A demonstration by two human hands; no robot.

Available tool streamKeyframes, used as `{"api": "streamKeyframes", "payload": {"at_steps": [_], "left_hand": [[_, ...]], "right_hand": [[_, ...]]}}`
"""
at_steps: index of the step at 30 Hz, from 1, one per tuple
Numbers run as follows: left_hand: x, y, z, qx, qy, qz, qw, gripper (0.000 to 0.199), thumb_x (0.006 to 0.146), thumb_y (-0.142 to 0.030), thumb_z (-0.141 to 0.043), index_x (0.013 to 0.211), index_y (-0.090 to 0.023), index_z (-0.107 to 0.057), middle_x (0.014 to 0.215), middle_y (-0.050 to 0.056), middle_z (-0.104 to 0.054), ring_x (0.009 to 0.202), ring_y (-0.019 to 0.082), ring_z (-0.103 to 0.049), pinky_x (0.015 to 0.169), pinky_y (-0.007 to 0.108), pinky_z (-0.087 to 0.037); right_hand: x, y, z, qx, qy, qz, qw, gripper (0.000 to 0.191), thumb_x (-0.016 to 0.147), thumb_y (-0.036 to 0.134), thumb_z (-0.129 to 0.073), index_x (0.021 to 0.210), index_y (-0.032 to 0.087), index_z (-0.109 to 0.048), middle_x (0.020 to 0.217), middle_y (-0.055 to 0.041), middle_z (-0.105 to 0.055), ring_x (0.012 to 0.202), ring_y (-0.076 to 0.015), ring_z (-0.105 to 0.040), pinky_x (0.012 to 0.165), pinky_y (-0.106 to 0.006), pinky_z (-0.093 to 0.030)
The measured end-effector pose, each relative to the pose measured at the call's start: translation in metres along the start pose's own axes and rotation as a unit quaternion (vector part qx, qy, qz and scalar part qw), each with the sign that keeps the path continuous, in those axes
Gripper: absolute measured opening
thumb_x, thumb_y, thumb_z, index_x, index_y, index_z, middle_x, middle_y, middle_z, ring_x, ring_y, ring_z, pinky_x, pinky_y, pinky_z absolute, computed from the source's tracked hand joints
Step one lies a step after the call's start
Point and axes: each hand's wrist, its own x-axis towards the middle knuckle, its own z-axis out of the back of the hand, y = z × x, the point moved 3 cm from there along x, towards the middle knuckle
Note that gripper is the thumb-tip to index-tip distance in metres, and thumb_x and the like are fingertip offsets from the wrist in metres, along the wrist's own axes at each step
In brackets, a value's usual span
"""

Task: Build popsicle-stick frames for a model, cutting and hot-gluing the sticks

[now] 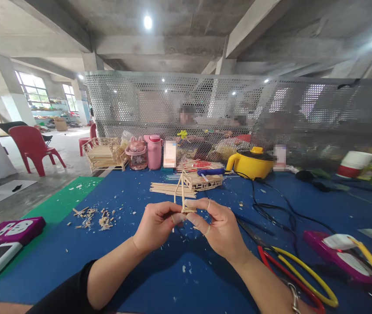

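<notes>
Over the middle of the blue table, both hands meet around a small frame of thin wooden sticks (183,192). My left hand (158,222) pinches its lower left part between thumb and fingers. My right hand (220,224) pinches the lower right part, with a short stick piece at its fingertips. Two long sticks rise from the frame and come together at the top. The exact joint between the fingertips is hidden. Just behind lie a bundle of loose sticks (163,188) and a latticed wooden piece (202,181), with a blue glue gun (211,172) resting on it.
Stick scraps (105,219) lie left on the blue table (114,261). Pliers with red and yellow handles (304,270), black cables (277,209) and a purple power strip (339,257) are right. A yellow pot (253,165) and pink jug (154,152) stand behind, before a perforated metal screen (133,100).
</notes>
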Motion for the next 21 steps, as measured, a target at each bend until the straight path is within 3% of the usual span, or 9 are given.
{"api": "streamKeyframes", "payload": {"at_steps": [12, 16, 18, 21], "left_hand": [[-0.002, 0.002, 0.0, 0.014, 0.015, -0.004, 1.0, 0.015, 0.077, -0.028, -0.067, 0.077, -0.014, -0.071, 0.064, 0.005, -0.07, 0.057, 0.014, -0.064, 0.055, 0.023, -0.051], [0.0, -0.002, 0.001, 0.014, 0.011, -0.006, 1.0, 0.013, 0.076, -0.026, -0.067, 0.076, -0.014, -0.071, 0.063, 0.005, -0.07, 0.055, 0.014, -0.063, 0.055, 0.023, -0.051], [0.003, -0.005, 0.005, -0.006, -0.02, 0.001, 1.0, 0.013, 0.074, -0.027, -0.068, 0.075, -0.014, -0.071, 0.062, 0.004, -0.071, 0.054, 0.013, -0.063, 0.053, 0.022, -0.052], [0.011, -0.01, 0.019, -0.047, -0.108, 0.021, 0.993, 0.017, 0.07, -0.03, -0.071, 0.072, -0.014, -0.07, 0.063, 0.004, -0.071, 0.05, 0.012, -0.062, 0.05, 0.022, -0.051]], "right_hand": [[-0.001, -0.004, -0.002, 0.044, 0.028, -0.052, 0.997, 0.005, 0.078, 0.022, -0.065, 0.081, 0.023, -0.069, 0.076, -0.0001, -0.073, 0.068, -0.0158, -0.068, 0.068, -0.03, -0.057], [-0.002, -0.006, -0.002, 0.053, 0.043, -0.062, 0.996, 0.007, 0.079, 0.023, -0.064, 0.085, 0.023, -0.068, 0.079, -0.0004, -0.072, 0.073, -0.0155, -0.066, 0.074, -0.031, -0.055], [0.0, -0.011, 0.002, 0.083, 0.036, -0.066, 0.994, 0.022, 0.078, 0.026, -0.065, 0.1, 0.024, -0.063, 0.089, -0.0018, -0.07, 0.081, -0.0164, -0.065, 0.079, -0.032, -0.054], [0.004, -0.027, 0.012, 0.109, -0.027, -0.112, 0.987, 0.036, 0.08, 0.035, -0.059, 0.114, 0.024, -0.054, 0.098, -0.0046, -0.065, 0.089, -0.0181, -0.062, 0.077, -0.033, -0.052]]}}
